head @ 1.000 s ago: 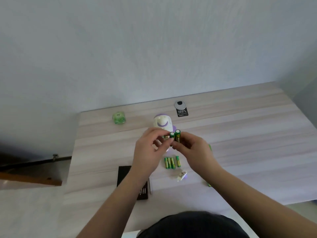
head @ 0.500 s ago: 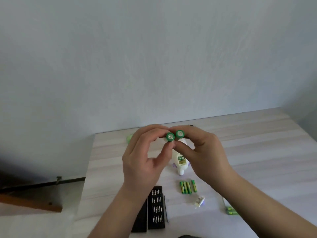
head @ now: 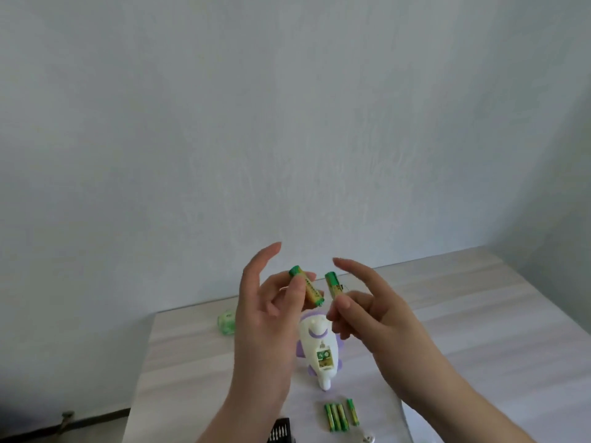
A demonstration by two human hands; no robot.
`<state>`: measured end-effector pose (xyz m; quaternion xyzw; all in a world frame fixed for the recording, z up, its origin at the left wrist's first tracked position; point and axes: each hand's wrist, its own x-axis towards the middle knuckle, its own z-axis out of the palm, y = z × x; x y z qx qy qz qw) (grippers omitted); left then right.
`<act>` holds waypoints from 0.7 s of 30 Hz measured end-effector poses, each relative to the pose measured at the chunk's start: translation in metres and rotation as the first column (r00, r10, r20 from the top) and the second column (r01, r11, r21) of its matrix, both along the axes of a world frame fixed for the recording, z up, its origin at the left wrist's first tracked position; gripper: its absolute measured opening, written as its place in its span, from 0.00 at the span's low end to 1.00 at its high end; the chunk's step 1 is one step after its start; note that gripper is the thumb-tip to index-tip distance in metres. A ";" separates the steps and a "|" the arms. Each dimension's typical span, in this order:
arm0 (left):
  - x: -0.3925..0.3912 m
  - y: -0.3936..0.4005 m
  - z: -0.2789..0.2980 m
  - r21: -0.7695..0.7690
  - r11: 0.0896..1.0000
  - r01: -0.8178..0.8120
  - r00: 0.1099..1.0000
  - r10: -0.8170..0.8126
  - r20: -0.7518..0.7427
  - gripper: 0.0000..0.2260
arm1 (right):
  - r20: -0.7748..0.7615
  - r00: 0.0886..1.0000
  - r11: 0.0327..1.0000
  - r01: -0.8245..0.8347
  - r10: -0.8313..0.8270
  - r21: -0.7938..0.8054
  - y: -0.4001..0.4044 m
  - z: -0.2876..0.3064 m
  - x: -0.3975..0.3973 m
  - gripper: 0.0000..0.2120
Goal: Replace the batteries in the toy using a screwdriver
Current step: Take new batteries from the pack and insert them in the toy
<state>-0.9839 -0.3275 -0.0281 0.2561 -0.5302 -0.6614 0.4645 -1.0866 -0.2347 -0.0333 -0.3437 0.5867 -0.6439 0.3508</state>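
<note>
- Left of centre, our left hand [head: 268,318] pinches one green-and-yellow battery [head: 306,285] between thumb and fingers.
- At centre, the white-and-purple toy [head: 319,350] lies on the worktop [head: 479,330], compartment uncovered.
- Lower centre, four spare batteries [head: 340,416] lie together.
- Right of centre, our right hand [head: 367,311] pinches a second battery [head: 333,284].

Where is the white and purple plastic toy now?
In the head view, the white and purple plastic toy lies on the table, centre, beyond four loose green batteries.

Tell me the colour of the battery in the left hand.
Green and yellow-gold, on the battery pinched by the left hand; head view.
</note>
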 end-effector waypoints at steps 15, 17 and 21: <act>-0.011 0.013 -0.002 0.442 0.874 0.201 0.976 -0.141 -0.166 0.10 | 0.321 0.947 0.995 0.045 -0.014 -0.092 0.010 0.009 -0.004 0.15; -0.011 0.014 -0.003 0.463 0.861 0.209 0.974 -0.141 -0.179 0.10 | 0.278 0.960 0.996 0.036 -0.013 -0.078 0.012 0.009 -0.004 0.14; -0.012 0.015 -0.005 0.464 0.860 0.214 0.972 -0.139 -0.190 0.10 | 0.232 0.973 0.997 0.033 -0.017 -0.065 0.013 0.010 -0.004 0.13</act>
